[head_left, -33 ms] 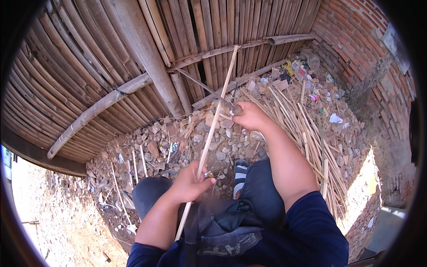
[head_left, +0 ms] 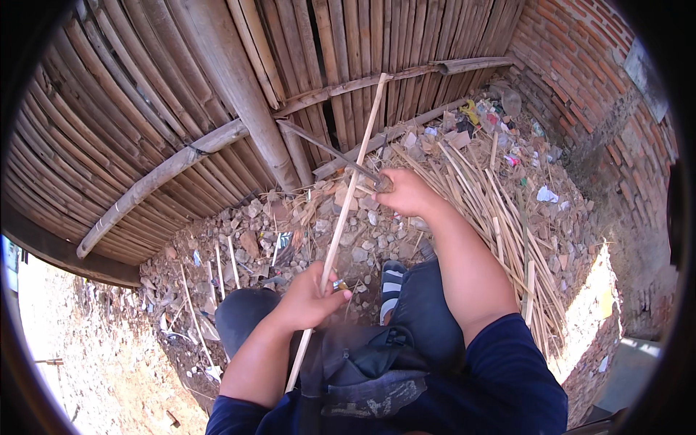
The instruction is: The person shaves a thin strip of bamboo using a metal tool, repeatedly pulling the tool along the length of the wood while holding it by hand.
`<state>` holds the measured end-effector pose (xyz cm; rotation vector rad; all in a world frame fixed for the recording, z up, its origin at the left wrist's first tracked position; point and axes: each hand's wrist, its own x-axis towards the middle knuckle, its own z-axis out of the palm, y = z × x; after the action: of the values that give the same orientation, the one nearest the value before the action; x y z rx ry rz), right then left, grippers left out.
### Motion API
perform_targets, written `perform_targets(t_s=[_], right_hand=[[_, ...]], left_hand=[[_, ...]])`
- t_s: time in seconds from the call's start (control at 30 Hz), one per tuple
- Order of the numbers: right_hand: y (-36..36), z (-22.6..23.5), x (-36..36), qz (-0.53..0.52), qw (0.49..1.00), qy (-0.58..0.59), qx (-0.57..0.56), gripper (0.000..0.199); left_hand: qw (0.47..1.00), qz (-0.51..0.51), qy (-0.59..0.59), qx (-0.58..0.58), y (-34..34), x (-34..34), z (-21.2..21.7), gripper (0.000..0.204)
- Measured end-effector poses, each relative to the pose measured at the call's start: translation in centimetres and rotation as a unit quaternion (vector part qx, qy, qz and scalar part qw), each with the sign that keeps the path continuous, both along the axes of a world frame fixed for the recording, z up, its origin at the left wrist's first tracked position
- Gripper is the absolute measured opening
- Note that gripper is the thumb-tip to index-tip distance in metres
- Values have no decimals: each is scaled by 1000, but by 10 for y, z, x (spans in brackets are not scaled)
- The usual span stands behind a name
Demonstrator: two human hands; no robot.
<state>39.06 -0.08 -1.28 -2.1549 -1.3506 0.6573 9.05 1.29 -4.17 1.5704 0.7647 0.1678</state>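
Note:
My left hand is closed around a long, pale bamboo strip, low on its length. The strip slants from my lap up and away toward the bamboo wall. My right hand grips the handle of a long knife with a dark, narrow blade. That blade points up and left, crossing the strip's upper part; whether the edge touches it I cannot tell. A thin pale sliver shows between the strip and my right fingers. On my left hand there is a ring.
A pile of split bamboo strips lies to my right on stony, littered ground. Ahead and left rises a bamboo wall with poles; a brick wall stands at far right. Several thin sticks lie beside my left knee.
My right hand and the knife have shifted slightly to the left, the blade tip reaching farther past the strip. My left hand and the strip have hardly moved.

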Motion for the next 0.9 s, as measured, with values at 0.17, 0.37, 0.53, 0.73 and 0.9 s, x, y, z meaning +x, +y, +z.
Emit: perform_targets(t_s=[0.17, 0.37, 0.53, 0.73, 0.9], right_hand=[[1, 17, -28, 148, 987, -44, -40, 44], [5, -4, 7, 19, 1000, 6, -10, 51], [-1, 3, -13, 116, 990, -75, 14, 44], [3, -10, 14, 93, 995, -35, 2, 51], [-1, -1, 10, 27, 1000, -15, 1, 49]], left_hand=[[1000, 7, -6, -14, 2, -5, 4, 38], [999, -23, -19, -22, 0, -1, -2, 37], [999, -24, -18, -25, -2, -1, -6, 37], [997, -30, -50, -56, -4, 1, -2, 37], [995, -14, -60, -76, -4, 1, -6, 36]])
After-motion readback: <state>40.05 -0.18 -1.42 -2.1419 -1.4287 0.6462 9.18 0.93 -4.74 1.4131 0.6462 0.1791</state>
